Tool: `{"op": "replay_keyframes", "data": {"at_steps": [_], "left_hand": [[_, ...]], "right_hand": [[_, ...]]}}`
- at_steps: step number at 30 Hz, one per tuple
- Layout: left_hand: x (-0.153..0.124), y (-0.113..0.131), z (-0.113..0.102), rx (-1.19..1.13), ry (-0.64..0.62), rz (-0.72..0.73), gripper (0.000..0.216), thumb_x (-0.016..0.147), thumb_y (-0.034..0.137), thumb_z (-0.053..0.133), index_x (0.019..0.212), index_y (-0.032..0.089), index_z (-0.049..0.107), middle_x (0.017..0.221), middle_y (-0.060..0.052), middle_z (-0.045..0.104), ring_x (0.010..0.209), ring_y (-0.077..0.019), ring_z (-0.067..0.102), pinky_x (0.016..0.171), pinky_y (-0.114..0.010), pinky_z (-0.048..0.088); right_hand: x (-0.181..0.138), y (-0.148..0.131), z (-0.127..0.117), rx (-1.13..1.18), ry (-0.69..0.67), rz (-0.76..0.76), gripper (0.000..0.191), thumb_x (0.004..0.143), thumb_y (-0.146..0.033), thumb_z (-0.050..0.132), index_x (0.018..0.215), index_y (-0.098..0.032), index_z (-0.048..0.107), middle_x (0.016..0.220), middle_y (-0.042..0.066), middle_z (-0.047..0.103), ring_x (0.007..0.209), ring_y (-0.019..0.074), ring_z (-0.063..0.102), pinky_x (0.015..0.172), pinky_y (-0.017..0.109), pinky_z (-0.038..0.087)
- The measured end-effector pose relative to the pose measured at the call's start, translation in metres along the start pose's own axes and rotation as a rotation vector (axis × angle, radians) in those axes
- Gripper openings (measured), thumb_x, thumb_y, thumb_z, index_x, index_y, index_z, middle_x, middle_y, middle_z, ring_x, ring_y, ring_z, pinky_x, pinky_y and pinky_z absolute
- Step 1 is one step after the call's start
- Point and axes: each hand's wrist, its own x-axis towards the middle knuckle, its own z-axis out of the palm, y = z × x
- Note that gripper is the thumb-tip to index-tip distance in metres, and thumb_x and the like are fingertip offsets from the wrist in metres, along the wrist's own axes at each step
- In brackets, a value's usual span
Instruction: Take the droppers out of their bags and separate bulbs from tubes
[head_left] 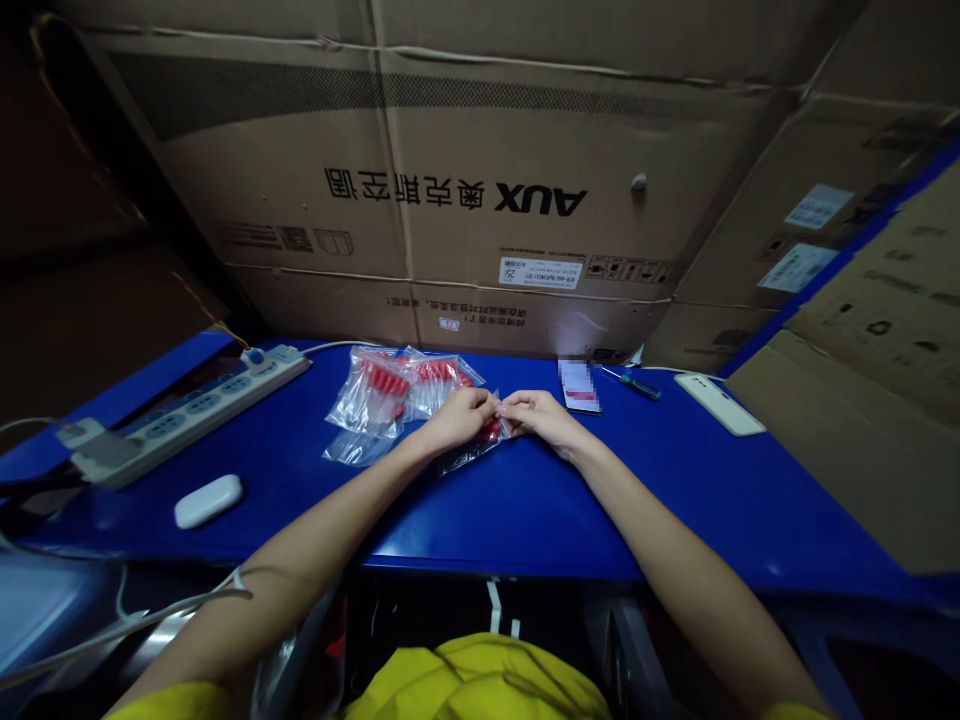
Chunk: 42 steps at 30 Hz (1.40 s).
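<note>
- L hand is pinching the top of small bag btw thumb and fingers, its grip being narrow
- R hand is pinching same bag from other side, also narrow, fingertips nearly meeting those of L hand
- small bag is showing red pcs inside, approx. midway btw L and R edges of blue table; cannot tell if it is touching the top
- first filled bag and second filled bag, both w/ red pcs, are lying L of hands, twd far edge
- lit phone and screwdriver are lying nr far edge, R of hands
- pale phone is lying nr far R corner
- power strip is running along L edge, white case lying nr near L corner
</note>
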Motion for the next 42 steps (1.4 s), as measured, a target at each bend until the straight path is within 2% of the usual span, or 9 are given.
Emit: {"op": "replay_keyframes", "data": {"at_steps": [6, 12, 16, 19, 26, 29, 32, 37, 42], "left_hand": [[-0.001, 0.001, 0.005, 0.104, 0.009, 0.025, 0.021, 0.086, 0.028, 0.054, 0.069, 0.018, 0.063, 0.062, -0.001, 0.064, 0.058, -0.0148, 0.055, 0.059, -0.026, 0.039], [-0.002, 0.003, 0.005, 0.049, 0.015, 0.039, 0.012, 0.077, 0.024, 0.057, 0.066, 0.019, 0.057, 0.061, 0.001, 0.061, 0.058, -0.0130, 0.053, 0.056, -0.023, 0.037], [-0.002, 0.005, 0.006, -0.113, -0.021, -0.017, 0.009, 0.072, 0.024, 0.059, 0.065, 0.019, 0.055, 0.059, 0.003, 0.058, 0.054, -0.0114, 0.051, 0.054, -0.023, 0.039], [-0.003, 0.007, 0.006, -0.204, -0.033, -0.053, 0.009, 0.071, 0.023, 0.060, 0.064, 0.019, 0.055, 0.057, 0.003, 0.058, 0.052, -0.0104, 0.050, 0.053, -0.023, 0.039], [-0.003, 0.010, 0.007, -0.149, 0.022, -0.122, 0.013, 0.068, 0.022, 0.066, 0.060, 0.018, 0.057, 0.054, 0.003, 0.057, 0.050, -0.0096, 0.049, 0.051, -0.022, 0.037], [-0.004, 0.010, 0.008, -0.136, 0.000, -0.154, 0.011, 0.067, 0.023, 0.067, 0.062, 0.018, 0.058, 0.054, 0.003, 0.059, 0.051, -0.0110, 0.053, 0.051, -0.022, 0.039], [-0.006, 0.012, 0.005, -0.074, -0.046, -0.147, 0.015, 0.073, 0.027, 0.064, 0.062, 0.018, 0.059, 0.057, 0.001, 0.062, 0.052, -0.0124, 0.055, 0.053, -0.023, 0.040], [-0.009, 0.019, -0.004, 0.167, -0.057, -0.072, 0.040, 0.090, 0.044, 0.059, 0.059, 0.018, 0.060, 0.056, -0.003, 0.064, 0.052, -0.0145, 0.055, 0.053, -0.026, 0.035], [-0.007, 0.018, -0.010, 0.037, -0.173, 0.013, 0.034, 0.090, 0.040, 0.059, 0.065, 0.017, 0.063, 0.057, -0.001, 0.061, 0.049, -0.0112, 0.048, 0.053, -0.025, 0.036]], "right_hand": [[-0.001, 0.006, -0.006, 0.059, -0.008, 0.049, 0.036, 0.062, -0.037, 0.098, 0.079, -0.016, 0.075, 0.070, 0.003, 0.076, 0.060, 0.0125, 0.071, 0.062, 0.025, 0.063], [-0.002, 0.006, 0.001, 0.026, 0.024, 0.021, 0.033, 0.064, -0.028, 0.089, 0.083, -0.018, 0.064, 0.065, -0.001, 0.072, 0.057, 0.0123, 0.070, 0.059, 0.023, 0.061], [-0.005, 0.004, 0.008, 0.021, 0.037, -0.059, 0.040, 0.067, -0.028, 0.081, 0.093, -0.024, 0.050, 0.064, -0.009, 0.067, 0.055, 0.0128, 0.068, 0.056, 0.024, 0.059], [-0.008, 0.001, 0.010, 0.002, 0.033, -0.058, 0.039, 0.071, -0.031, 0.075, 0.094, -0.026, 0.044, 0.065, -0.010, 0.066, 0.055, 0.0133, 0.069, 0.053, 0.023, 0.058], [-0.010, 0.000, 0.016, -0.060, 0.046, -0.093, 0.038, 0.070, -0.026, 0.071, 0.091, -0.026, 0.040, 0.064, -0.013, 0.059, 0.048, 0.0107, 0.065, 0.046, 0.021, 0.057], [-0.011, 0.001, 0.017, -0.081, 0.045, -0.102, 0.038, 0.069, -0.024, 0.070, 0.092, -0.026, 0.039, 0.064, -0.013, 0.059, 0.047, 0.0116, 0.066, 0.044, 0.020, 0.056], [-0.012, -0.001, 0.017, -0.091, 0.036, -0.137, 0.037, 0.069, -0.021, 0.066, 0.094, -0.027, 0.039, 0.065, -0.013, 0.060, 0.048, 0.0121, 0.067, 0.046, 0.021, 0.058], [-0.011, -0.002, 0.018, -0.074, -0.024, -0.213, 0.034, 0.073, -0.021, 0.065, 0.095, -0.027, 0.039, 0.068, -0.012, 0.062, 0.051, 0.0111, 0.067, 0.051, 0.022, 0.058], [-0.010, -0.002, 0.018, -0.023, 0.018, -0.224, 0.036, 0.074, -0.023, 0.066, 0.094, -0.027, 0.037, 0.071, -0.012, 0.064, 0.053, 0.0120, 0.070, 0.055, 0.024, 0.060]]}}
